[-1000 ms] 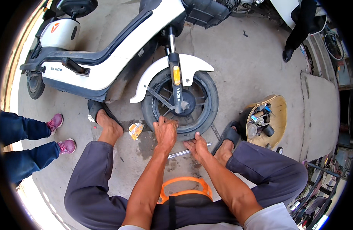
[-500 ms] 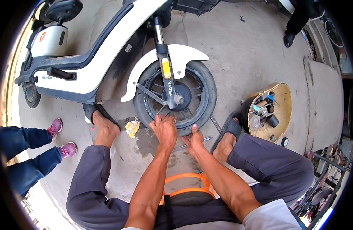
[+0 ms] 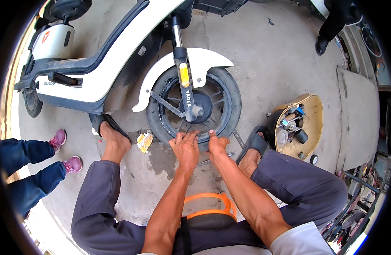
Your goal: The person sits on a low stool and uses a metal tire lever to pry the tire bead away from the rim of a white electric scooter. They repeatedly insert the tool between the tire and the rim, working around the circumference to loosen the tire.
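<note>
A white electric scooter reaches across the upper left, its front wheel in front of me. My left hand bends its fingers over the near side of the black tire, at the rim. Just to the right, my right hand grips the same tire, thumb on top and the other fingers hidden underneath. Above the wheel are the white fender and the fork leg with its yellow reflector. A thin metal bar lies on the ground behind my right hand, partly covered by it.
At right stands a cut-open tub of tools and small containers. A crumpled yellow-white packet lies near my left foot. An orange-framed stool is between my legs. Another person's pink shoes are at left; a black shoe is far right.
My right hand has moved up and closed on the tire, its thumb now over the top. The left hand has shifted slightly right along the tire, closer to the right one.
</note>
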